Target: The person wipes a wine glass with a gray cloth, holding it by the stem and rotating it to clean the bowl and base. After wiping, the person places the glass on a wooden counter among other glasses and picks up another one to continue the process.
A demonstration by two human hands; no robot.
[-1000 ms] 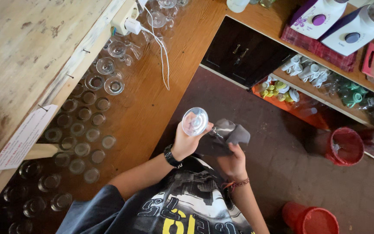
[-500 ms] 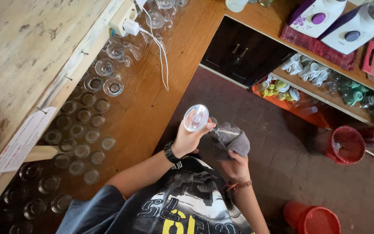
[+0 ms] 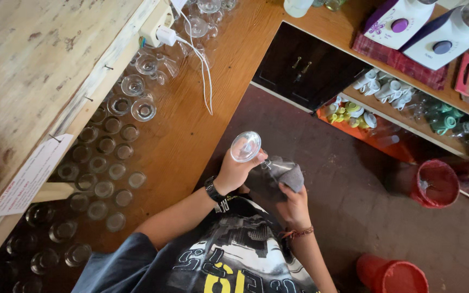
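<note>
My left hand (image 3: 233,172), with a black watch on its wrist, grips a clear stemmed glass (image 3: 245,146) whose round foot is turned up toward me. The bowl end of the glass points right, into a grey cloth (image 3: 290,175). My right hand (image 3: 292,206), a thread bracelet on its wrist, holds that cloth wrapped around the bowel end, so most of the bowl is hidden. Both hands are over the dark floor, just off the edge of the wooden counter (image 3: 191,130).
Several rows of clear glasses (image 3: 104,168) stand on the counter at left. A white power strip (image 3: 156,27) with a plug and white cable (image 3: 204,70) lies at the back. Dark cabinet doors (image 3: 305,68), shelves of cups, and two red buckets (image 3: 435,183) (image 3: 392,275) stand to the right.
The cloth in my right hand has shifted slightly around the bowl of the glass, and the glass has turned a little. Both hands stay in the same spot.
</note>
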